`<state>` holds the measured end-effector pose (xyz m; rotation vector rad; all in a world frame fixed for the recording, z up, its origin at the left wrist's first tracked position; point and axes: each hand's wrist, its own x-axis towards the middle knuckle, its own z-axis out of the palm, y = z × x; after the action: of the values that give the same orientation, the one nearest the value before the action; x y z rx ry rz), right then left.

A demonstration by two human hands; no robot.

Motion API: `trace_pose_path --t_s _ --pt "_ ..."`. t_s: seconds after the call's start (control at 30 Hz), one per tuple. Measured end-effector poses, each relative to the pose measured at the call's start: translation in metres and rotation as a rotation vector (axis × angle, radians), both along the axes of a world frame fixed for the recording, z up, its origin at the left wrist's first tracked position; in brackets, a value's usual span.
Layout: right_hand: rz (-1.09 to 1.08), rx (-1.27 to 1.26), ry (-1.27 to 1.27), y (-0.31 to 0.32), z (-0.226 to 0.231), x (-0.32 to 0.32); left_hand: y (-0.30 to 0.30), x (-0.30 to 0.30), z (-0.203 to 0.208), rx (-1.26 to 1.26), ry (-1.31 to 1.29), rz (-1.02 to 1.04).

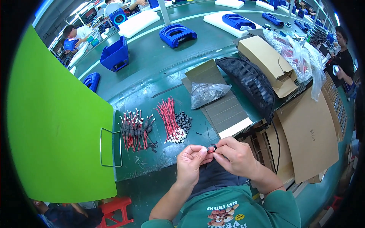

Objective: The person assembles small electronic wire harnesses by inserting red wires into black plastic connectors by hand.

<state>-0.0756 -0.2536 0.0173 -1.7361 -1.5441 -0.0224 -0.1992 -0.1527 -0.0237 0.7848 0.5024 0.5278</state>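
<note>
At the frame's lower centre, left hand (191,161) and right hand (237,156) pinch a small black-and-red piece (210,151) between closed fingertips, presumably for fine control. Above, red wires (167,114) lie beside black caps (183,121), probably for easy reach; dark-sleeved wires (137,131) lie further left.
</note>
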Motion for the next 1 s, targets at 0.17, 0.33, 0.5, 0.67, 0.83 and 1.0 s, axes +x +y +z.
trace_pose_path --t_s 0.17,0.33,0.5,0.67,0.83,1.0 --pt "-0.048 0.108 -0.001 0.001 -0.012 -0.01 -0.01 0.008 0.004 0.002 -0.009 0.103" --pt "-0.042 0.165 0.068 0.0 -0.008 -0.005 0.001 0.003 -0.005 -0.103 -0.152 -0.006" --pt "0.099 0.291 -0.063 0.002 -0.011 0.004 0.004 -0.002 -0.006 -0.184 -0.178 -0.076" --pt "0.077 0.325 -0.079 0.005 -0.012 0.002 0.002 -0.002 -0.002 -0.179 -0.151 -0.061" --pt "0.018 0.314 -0.036 0.007 -0.016 -0.003 0.0 -0.002 -0.002 -0.122 -0.12 -0.056" --pt "0.022 0.233 0.027 0.005 -0.009 -0.005 0.001 -0.003 -0.001 -0.092 -0.136 -0.045"
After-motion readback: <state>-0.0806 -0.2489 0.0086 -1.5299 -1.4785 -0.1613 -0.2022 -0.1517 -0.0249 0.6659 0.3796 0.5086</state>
